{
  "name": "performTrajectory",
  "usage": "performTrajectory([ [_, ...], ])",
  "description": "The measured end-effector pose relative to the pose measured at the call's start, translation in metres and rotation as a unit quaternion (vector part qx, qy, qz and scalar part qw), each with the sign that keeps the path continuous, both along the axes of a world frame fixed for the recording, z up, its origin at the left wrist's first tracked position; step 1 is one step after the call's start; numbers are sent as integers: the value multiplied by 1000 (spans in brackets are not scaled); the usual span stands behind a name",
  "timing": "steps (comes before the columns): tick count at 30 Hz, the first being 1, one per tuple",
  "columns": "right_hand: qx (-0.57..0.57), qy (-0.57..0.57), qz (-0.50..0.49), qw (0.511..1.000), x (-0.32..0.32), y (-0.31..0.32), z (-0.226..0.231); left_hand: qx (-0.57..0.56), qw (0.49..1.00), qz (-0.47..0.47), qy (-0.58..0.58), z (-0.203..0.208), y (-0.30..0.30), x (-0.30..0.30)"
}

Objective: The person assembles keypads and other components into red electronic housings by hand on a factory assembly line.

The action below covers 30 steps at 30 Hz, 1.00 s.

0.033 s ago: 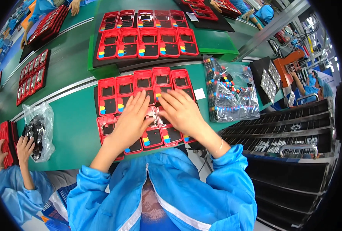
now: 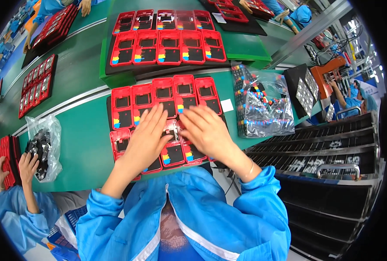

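Two rows of red plastic casings [image 2: 163, 89], with dark windows and blue-and-yellow corner patches, lie on a black board in front of me. My left hand [image 2: 146, 135] rests over the middle of the rows, palm down and fingers stretched out. Beside it, my right hand [image 2: 211, 132] is laid flat over the casings to the right, its fingers also stretched. Neither hand is wrapped round anything. Between my hands a near-row casing [image 2: 173, 154] shows; parts of its neighbours are hidden beneath my palms and wrists.
Beyond, a green raised stand [image 2: 245, 52] bears more red casings [image 2: 169, 45]. To the right lie a white paper square [image 2: 226, 105], a clear bag of colourful small parts [image 2: 267, 108] and a black rack [image 2: 324, 174]. At left, a co-worker's hand [image 2: 29, 167] touches a bag of black pieces [image 2: 50, 150].
My right hand has shifted slightly down and to the right over the casings. My left hand has barely moved.
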State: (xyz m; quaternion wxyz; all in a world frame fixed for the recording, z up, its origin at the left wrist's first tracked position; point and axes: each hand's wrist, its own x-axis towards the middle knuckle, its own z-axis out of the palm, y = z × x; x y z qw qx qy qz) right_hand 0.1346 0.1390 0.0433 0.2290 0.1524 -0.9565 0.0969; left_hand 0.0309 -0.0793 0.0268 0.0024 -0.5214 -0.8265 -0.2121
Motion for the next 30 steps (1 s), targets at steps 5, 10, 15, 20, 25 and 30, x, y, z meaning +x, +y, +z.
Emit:
performTrajectory([
  [5,-7,-17,91,996,64,-46,-20,6,1000,3,15,-4,-71,63],
  [10,44,-66,53,995,73,-59,-27,-60,996,28,57,-28,-81,94],
  [15,48,-59,45,996,67,-63,-38,-74,990,28,113,-21,-77,92],
  [20,37,-44,24,998,67,-71,-32,-40,990,40,128,-30,-71,96],
  [25,26,-11,66,997,61,-87,-32,9,993,64,96,-33,-69,97],
  [30,22,-16,112,993,56,-93,-32,81,993,70,-45,-24,-90,100],
])
